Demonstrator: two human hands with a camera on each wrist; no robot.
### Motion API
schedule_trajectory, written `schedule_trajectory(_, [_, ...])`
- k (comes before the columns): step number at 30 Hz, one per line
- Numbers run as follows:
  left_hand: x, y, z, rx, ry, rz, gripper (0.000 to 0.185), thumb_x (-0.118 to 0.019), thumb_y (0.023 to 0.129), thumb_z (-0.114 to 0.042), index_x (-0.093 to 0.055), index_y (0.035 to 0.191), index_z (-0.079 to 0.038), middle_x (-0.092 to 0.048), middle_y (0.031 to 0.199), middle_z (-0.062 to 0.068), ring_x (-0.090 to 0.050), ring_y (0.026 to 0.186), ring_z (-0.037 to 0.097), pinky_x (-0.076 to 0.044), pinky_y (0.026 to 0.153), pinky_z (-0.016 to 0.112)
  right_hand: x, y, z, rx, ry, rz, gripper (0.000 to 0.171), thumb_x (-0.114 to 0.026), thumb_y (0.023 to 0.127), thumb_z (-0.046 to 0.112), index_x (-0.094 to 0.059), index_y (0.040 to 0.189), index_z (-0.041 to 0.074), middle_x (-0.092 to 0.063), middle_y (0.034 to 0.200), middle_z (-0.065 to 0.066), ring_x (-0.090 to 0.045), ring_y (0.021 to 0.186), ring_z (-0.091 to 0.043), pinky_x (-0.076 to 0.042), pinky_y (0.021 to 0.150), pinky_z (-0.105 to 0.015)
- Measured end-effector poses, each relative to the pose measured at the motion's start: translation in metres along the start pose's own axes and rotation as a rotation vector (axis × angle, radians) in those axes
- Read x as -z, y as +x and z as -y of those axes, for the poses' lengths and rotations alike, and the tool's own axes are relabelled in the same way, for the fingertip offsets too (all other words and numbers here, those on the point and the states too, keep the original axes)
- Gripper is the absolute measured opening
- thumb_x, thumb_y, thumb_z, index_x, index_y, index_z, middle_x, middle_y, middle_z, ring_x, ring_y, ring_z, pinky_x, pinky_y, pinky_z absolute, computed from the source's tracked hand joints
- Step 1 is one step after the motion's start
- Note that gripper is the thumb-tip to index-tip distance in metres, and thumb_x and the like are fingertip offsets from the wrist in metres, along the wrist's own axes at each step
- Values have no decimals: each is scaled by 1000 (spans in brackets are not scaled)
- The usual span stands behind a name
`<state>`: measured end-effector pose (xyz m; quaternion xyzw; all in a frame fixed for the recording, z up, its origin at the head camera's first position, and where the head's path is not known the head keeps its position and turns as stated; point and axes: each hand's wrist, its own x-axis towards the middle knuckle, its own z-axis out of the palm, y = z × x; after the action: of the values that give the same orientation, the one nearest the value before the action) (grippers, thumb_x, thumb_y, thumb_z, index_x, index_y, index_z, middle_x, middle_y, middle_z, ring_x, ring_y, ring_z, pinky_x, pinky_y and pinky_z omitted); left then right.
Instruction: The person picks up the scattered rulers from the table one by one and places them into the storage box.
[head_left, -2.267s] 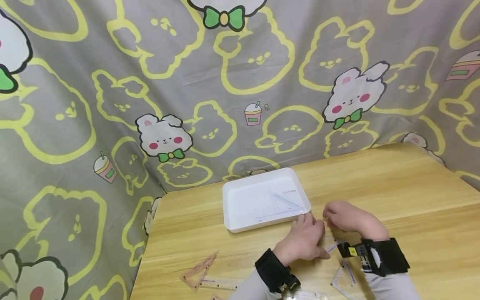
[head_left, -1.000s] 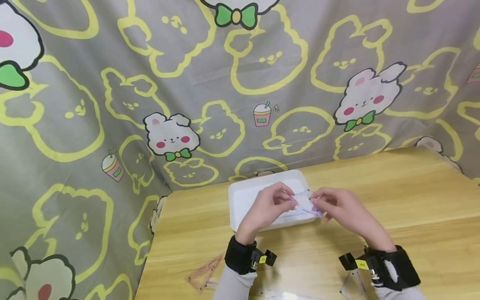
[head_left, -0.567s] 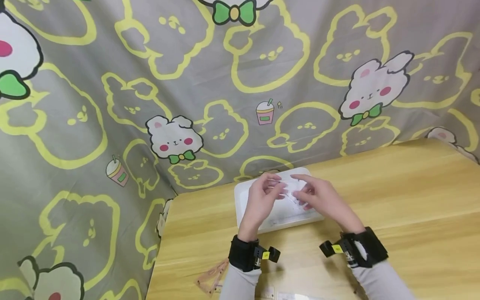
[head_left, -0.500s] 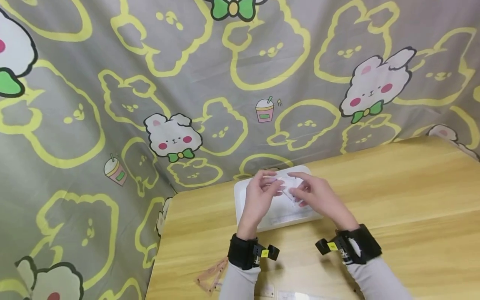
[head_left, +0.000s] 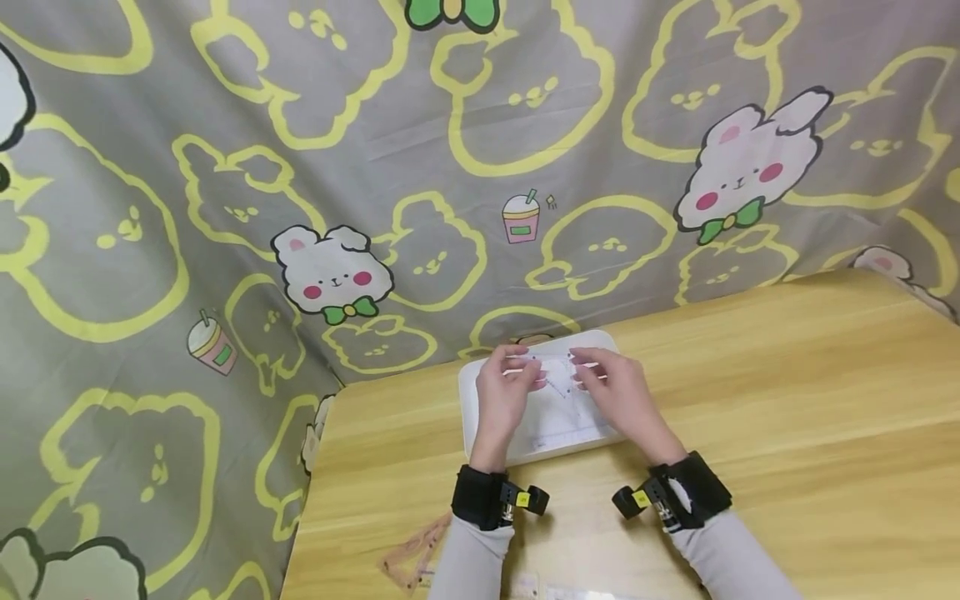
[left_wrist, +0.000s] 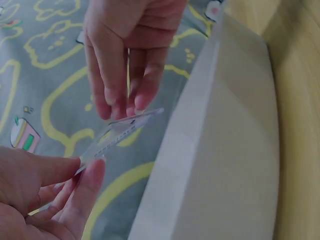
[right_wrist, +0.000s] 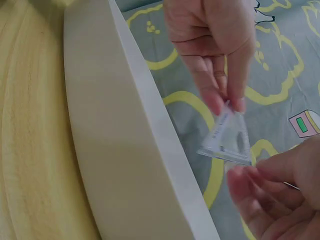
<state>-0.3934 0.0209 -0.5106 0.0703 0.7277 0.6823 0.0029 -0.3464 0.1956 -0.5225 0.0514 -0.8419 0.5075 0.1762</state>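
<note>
Over the white tray [head_left: 480,450], a small clear plastic set square [head_left: 553,367] is held up between both hands. My left hand [head_left: 504,396] pinches one narrow corner between thumb and fingers, as the right wrist view also shows. On the opposite side, the fingertips of my right hand [head_left: 618,396] pinch the set square's edge near a corner. In the left wrist view the set square [left_wrist: 120,132] is tilted and seen nearly edge-on. Beneath the hands, a clear drawing piece [head_left: 566,437] with a printed scale lies in the tray.
A pink transparent set square [head_left: 412,554] lies on the wooden table [head_left: 787,433] near the left forearm. Clear rulers [head_left: 525,585] lie at the front edge of the head view, partly out of frame. A patterned curtain [head_left: 420,125] hangs behind the tray.
Both hands first were at the table beside the tray's near right corner. They lifted the set square over the tray, then shifted left and turned it.
</note>
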Motion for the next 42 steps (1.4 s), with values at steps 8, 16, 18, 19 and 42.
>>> schedule_trajectory(8, [0, 1, 13, 54, 120, -60, 30, -73, 94, 4, -60, 121, 6, -69, 93, 15, -77, 76, 25, -64, 72, 36, -4, -4, -13, 97, -130, 149, 32, -59, 101, -6, -67, 131, -7, -70, 126, -27, -66, 120, -46, -50, 103, -60])
schedule_trajectory(16, [2, 3, 24, 82, 260, -51, 23, -72, 95, 2, -60, 114, 3, -70, 88, 10, -74, 70, 18, -64, 68, 35, -5, -8, -13, 143, -202, 307, 39, -52, 100, -10, -59, 138, -12, -63, 134, -32, -58, 127, -51, -44, 109, -63])
schedule_trajectory(18, [3, 3, 28, 96, 300, -49, 22, -73, 95, 0, -60, 113, 1, -71, 87, 9, -74, 68, 17, -62, 66, 31, -6, -9, -14, 134, -207, 321, 38, -51, 101, -9, -59, 138, -13, -63, 135, -33, -57, 128, -52, -42, 110, -63])
schedule_trajectory(19, [3, 3, 29, 102, 322, -49, 21, -73, 95, -1, -61, 112, 0, -71, 86, 8, -74, 68, 17, -61, 65, 29, -7, -9, -14, 126, -209, 327, 38, -50, 101, -8, -59, 137, -13, -63, 135, -33, -57, 129, -52, -42, 111, -63])
schedule_trajectory(42, [9, -1, 42, 50, 813, -26, 23, -80, 92, -18, -65, 99, -3, -55, 89, 7, -52, 82, 23, -45, 73, 37, -8, -5, -23, 69, -203, 326, 37, -50, 100, -8, -64, 133, -10, -64, 134, -31, -59, 127, -51, -45, 109, -62])
